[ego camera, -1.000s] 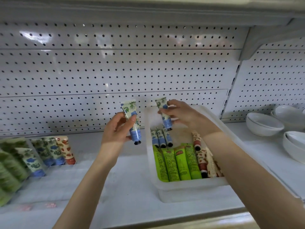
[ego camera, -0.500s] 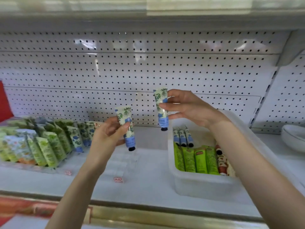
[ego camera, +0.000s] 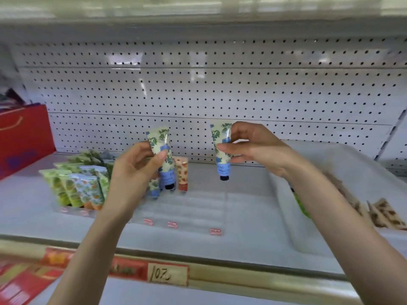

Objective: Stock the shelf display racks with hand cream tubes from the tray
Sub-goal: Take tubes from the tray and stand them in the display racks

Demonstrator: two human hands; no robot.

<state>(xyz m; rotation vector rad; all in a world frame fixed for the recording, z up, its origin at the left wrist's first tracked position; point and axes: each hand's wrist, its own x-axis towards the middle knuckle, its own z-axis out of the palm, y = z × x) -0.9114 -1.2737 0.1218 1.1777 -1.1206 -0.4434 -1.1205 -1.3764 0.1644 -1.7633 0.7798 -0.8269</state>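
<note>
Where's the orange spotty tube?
Head view, left of centre: the orange-patterned plastic tube stands in the clear display rack, right of the blue-flowered tube in the left hand.

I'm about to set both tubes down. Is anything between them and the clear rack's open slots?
Nothing visible does. The left tube in the left hand and right tube in the right hand hang above the clear rack; standing tubes fill only its back.

White plastic tray [ego camera: 352, 150] blurred, cropped right, red cardboard box [ego camera: 24, 137] cut off left, racked floral tube [ego camera: 154, 188] half hidden behind left hand [ego camera: 132, 170]
</note>
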